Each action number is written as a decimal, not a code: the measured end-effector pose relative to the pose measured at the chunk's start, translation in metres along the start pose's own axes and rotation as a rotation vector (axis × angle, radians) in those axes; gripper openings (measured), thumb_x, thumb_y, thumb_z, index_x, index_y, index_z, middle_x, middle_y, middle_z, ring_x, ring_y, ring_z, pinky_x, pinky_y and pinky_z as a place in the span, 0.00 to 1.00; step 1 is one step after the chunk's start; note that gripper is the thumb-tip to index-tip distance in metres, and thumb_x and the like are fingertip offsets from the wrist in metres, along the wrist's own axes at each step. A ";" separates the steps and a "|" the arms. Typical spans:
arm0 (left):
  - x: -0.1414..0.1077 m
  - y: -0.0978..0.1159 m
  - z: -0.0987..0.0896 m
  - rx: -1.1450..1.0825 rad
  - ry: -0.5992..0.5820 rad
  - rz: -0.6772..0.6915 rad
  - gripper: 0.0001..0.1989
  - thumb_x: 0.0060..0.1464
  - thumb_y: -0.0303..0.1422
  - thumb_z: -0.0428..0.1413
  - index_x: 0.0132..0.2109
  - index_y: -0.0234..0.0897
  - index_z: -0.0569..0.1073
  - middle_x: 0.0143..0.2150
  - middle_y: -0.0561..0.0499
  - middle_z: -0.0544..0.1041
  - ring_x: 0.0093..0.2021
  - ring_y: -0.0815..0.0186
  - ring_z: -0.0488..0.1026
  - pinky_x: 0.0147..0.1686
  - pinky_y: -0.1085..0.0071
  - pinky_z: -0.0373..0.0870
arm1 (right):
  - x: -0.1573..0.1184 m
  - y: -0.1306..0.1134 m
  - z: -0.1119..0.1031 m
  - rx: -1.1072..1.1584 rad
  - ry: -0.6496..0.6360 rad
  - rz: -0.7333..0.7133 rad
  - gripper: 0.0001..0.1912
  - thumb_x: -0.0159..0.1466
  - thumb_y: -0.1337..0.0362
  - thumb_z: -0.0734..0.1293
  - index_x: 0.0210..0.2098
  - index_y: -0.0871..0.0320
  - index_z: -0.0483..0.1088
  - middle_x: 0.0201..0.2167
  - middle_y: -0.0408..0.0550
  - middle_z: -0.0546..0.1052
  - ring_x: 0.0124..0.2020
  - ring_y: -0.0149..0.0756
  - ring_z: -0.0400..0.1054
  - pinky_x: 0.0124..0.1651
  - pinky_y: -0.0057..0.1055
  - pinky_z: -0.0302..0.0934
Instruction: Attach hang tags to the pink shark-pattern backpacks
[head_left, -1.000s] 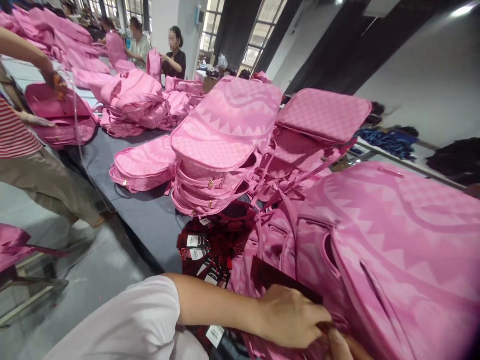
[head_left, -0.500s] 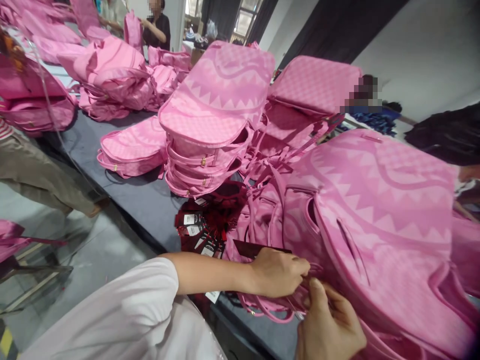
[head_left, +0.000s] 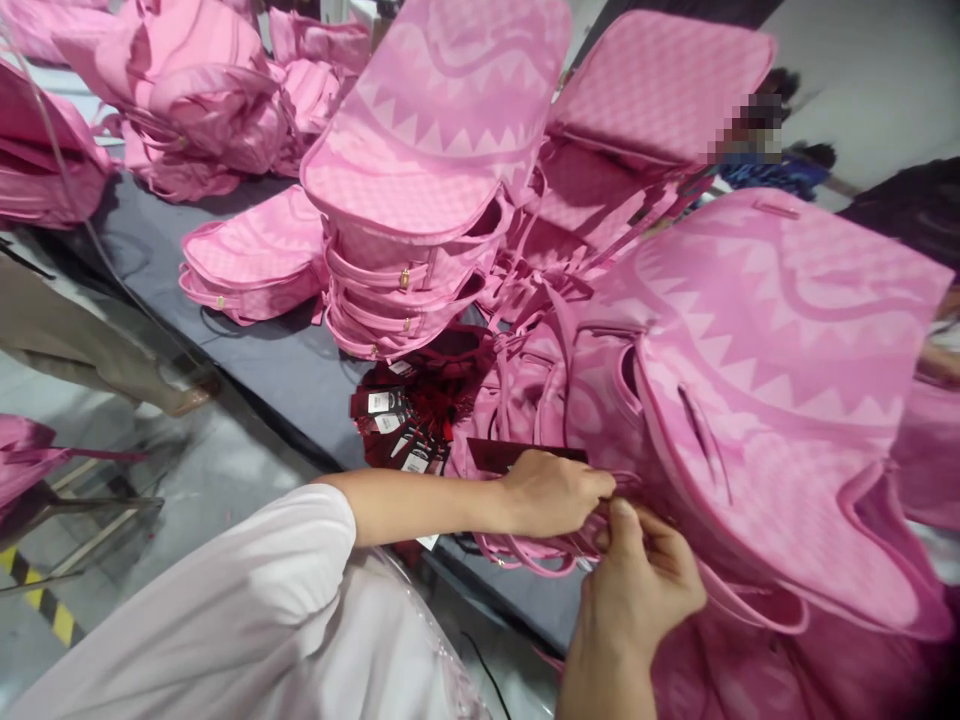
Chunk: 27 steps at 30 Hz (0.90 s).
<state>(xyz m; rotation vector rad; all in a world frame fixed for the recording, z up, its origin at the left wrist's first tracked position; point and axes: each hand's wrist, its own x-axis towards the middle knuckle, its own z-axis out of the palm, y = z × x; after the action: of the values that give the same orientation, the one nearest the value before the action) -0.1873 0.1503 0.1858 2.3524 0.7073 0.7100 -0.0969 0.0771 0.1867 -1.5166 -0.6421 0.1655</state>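
Note:
A large pink backpack [head_left: 765, 400] with a zigzag teeth pattern leans at the right, on top of other pink bags. At its near left side, my left hand [head_left: 555, 493] is closed in a pinch. My right hand [head_left: 649, 575] pinches right beside it, the fingertips of both hands almost touching. What sits between the fingers is too small and covered to name. A dark red card [head_left: 517, 455] sticks out behind my left hand. Further left, a fan of dark red and black hang tags [head_left: 397, 425] with white labels lies on the table.
The grey-covered table [head_left: 247, 370] carries a stack of pink backpacks [head_left: 427, 200], a smaller pink bag [head_left: 255, 255] and a pink pile [head_left: 202, 100] further off. A stool [head_left: 90, 510] holding a pink bag stands left. Another person's trouser leg [head_left: 90, 340] shows at the left edge.
The view has tilted down and shifted, so the bags sit higher in the picture. Both hands stay pinched together at the same spot by the backpack.

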 end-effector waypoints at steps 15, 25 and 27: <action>-0.007 0.002 0.005 -0.031 0.048 -0.080 0.12 0.64 0.31 0.46 0.43 0.38 0.74 0.41 0.51 0.80 0.42 0.62 0.78 0.36 0.69 0.70 | -0.003 0.003 -0.003 -0.010 -0.058 0.042 0.16 0.51 0.54 0.75 0.28 0.60 0.72 0.18 0.37 0.68 0.19 0.25 0.57 0.23 0.25 0.53; -0.007 0.002 0.005 -0.002 0.119 -0.045 0.10 0.63 0.29 0.47 0.42 0.38 0.73 0.41 0.51 0.80 0.41 0.64 0.77 0.37 0.70 0.68 | -0.005 -0.001 -0.003 0.025 -0.056 0.103 0.15 0.52 0.55 0.74 0.28 0.60 0.71 0.16 0.35 0.66 0.18 0.25 0.56 0.22 0.25 0.50; -0.006 0.001 0.004 -0.023 0.086 -0.019 0.10 0.62 0.28 0.47 0.43 0.38 0.73 0.41 0.52 0.80 0.41 0.64 0.77 0.36 0.70 0.68 | -0.006 -0.002 -0.003 0.021 -0.056 0.107 0.15 0.52 0.54 0.74 0.28 0.59 0.70 0.16 0.35 0.66 0.18 0.25 0.56 0.22 0.25 0.50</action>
<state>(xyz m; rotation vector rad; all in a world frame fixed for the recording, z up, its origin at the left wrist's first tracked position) -0.1886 0.1439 0.1818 2.3034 0.7532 0.8106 -0.1012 0.0717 0.1870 -1.5310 -0.6019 0.2964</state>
